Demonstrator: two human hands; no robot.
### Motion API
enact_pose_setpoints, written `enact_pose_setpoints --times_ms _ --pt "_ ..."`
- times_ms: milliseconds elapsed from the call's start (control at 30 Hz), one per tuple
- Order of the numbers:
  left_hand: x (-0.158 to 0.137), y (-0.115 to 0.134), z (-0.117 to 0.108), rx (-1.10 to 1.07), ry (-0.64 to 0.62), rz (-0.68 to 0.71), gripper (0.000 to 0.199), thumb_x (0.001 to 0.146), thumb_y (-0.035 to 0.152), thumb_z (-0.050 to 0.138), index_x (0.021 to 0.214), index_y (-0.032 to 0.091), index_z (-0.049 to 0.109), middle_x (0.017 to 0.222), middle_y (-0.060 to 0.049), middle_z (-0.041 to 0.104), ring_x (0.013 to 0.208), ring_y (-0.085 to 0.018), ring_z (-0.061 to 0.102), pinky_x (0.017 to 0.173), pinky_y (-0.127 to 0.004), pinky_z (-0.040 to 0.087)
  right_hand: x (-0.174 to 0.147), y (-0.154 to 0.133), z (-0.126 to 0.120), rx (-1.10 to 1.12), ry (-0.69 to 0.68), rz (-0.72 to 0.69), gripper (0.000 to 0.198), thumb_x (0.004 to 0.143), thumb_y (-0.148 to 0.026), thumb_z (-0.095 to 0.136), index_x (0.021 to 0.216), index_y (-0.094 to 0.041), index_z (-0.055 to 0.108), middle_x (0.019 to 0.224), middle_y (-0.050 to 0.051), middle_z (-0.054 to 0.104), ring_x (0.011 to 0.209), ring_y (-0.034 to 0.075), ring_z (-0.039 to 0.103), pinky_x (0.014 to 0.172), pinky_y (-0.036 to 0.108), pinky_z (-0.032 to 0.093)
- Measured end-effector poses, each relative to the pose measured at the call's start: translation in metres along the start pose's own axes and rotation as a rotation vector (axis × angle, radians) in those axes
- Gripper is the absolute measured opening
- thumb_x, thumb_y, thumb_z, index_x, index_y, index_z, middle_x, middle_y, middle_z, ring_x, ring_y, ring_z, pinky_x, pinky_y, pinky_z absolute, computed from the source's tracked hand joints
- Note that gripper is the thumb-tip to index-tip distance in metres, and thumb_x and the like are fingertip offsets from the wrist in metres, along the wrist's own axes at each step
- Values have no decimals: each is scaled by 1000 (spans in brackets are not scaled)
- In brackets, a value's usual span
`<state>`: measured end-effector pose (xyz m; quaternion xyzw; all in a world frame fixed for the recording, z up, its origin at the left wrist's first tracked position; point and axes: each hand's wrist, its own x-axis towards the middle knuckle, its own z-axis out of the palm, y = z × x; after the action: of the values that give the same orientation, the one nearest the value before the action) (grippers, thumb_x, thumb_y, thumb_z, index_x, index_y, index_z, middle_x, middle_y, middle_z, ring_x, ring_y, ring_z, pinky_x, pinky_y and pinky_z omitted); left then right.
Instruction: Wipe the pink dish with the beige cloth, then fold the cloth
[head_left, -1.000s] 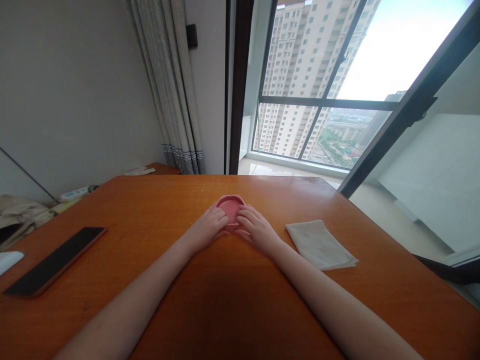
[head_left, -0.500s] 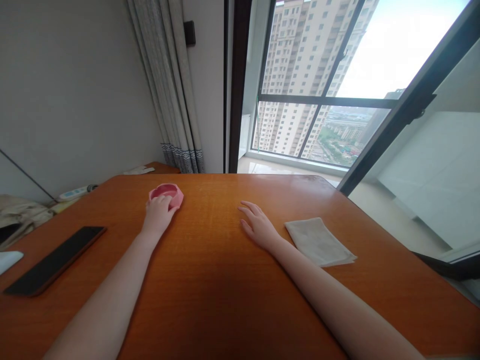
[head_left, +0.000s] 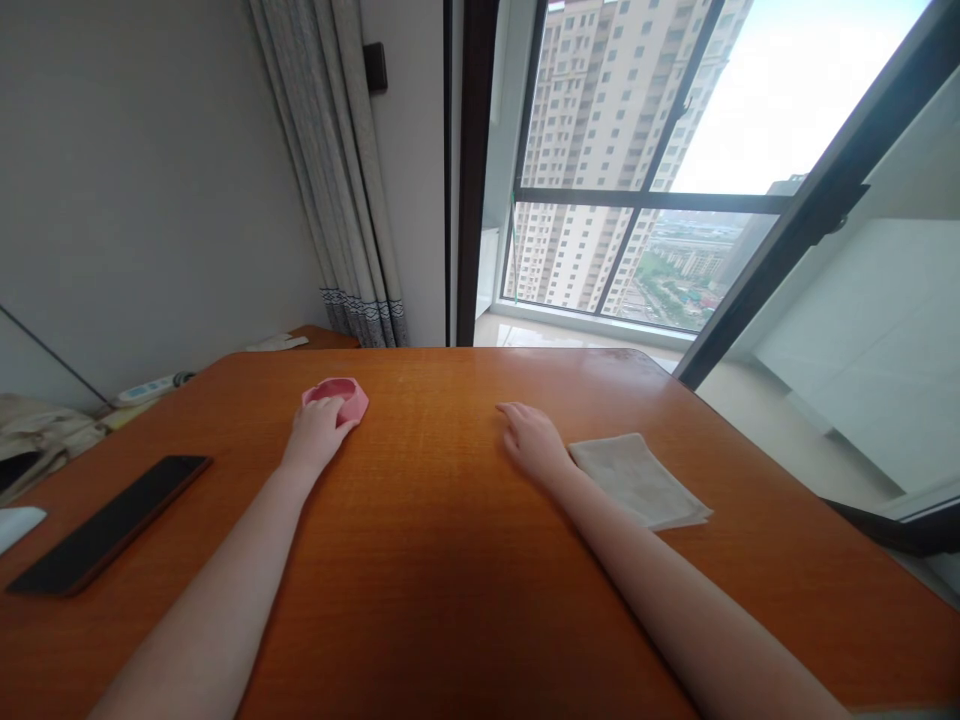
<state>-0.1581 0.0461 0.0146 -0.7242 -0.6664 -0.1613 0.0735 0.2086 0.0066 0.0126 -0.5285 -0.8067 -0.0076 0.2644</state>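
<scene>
A small pink bowl (head_left: 358,401) with angular, faceted sides is at the far left part of the wooden table. My left hand (head_left: 319,428) grips its near rim, fingers over the edge and thumb along the right side; the fingertips are partly hidden inside. To the right, my right hand (head_left: 534,440) hovers over or rests on the tabletop, holding nothing, with its fingers loosely bent and a little apart. A folded grey cloth (head_left: 641,480) lies flat just beyond its wrist, partly covered by the forearm.
A long black flat object (head_left: 112,525) lies on the table's (head_left: 450,560) left side, with part of a white object (head_left: 19,525) beside it. A power strip (head_left: 150,388) and crumpled fabric (head_left: 41,435) are past the left edge. A window stands beyond the table.
My right hand has shifted right toward the cloth, and its fingers have drawn in somewhat. The pink bowl in my left hand has moved slightly lower in the view.
</scene>
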Motion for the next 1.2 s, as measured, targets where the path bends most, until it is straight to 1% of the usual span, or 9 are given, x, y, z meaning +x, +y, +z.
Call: enact_pose_setpoints --times_ms 167,267,367,567,700,800,900,1033,1200 --pt "-2 1 0 41 15 1 41 78 40 51 107 13 58 108 -16 62 104 -33 53 94 -53 37 3 64 -48 -236 -209 468 36 79 -9 41 108 -14 62 107 13 65 98 24 60 80 33 45" --pt "-6 14 -3 47 206 1 37 79 36 50 110 15 56 121 -16 55 112 -35 48 100 -65 22 -5 92 -75 -219 -570 589 37 71 -16 57 107 -15 63 105 12 66 92 24 62 74 30 45" --pt "-13 40 -7 -48 365 151 29 82 27 46 108 18 55 126 -13 52 118 -30 46 107 -59 19 -12 98 -88 -218 -726 633 37 60 -15 67 98 -13 68 91 10 68 79 24 64 64 29 44" --pt "-40 117 -14 -217 228 693 24 84 17 41 103 19 56 123 -9 54 119 -21 46 111 -51 20 -2 50 -62 -157 -671 493 19 70 -31 66 82 -16 68 86 7 68 78 21 61 62 27 39" --pt "-61 155 -13 -306 71 948 24 86 18 41 104 19 57 119 -8 58 114 -19 50 109 -43 29 5 -5 -25 47 -244 283 25 82 -40 55 88 -18 64 86 5 66 76 17 59 64 26 39" --pt "-67 162 -7 -368 -61 912 31 89 27 42 116 19 54 126 -10 55 118 -20 49 104 -38 37 3 -18 -6 155 42 168 26 87 -35 47 104 -19 58 104 6 62 81 15 58 72 25 42" --pt "-65 157 3 -329 -229 794 51 90 41 39 136 21 38 145 -12 37 133 -25 33 110 -45 27 1 -1 7 142 131 161 27 90 -32 42 107 -18 57 106 8 61 87 16 58 81 28 42" --pt "-64 145 10 -227 -393 656 64 90 53 27 145 22 20 153 -12 16 141 -27 13 112 -52 11 0 29 22 79 14 283 30 91 -32 40 110 -16 57 115 11 59 107 21 54 93 33 39" --pt "-81 117 3 -193 -431 663 60 90 53 29 145 30 19 153 -5 13 141 -26 15 113 -49 10 -1 35 31 -74 -149 255 36 89 -34 43 120 -18 55 134 10 48 127 24 39 105 39 28"
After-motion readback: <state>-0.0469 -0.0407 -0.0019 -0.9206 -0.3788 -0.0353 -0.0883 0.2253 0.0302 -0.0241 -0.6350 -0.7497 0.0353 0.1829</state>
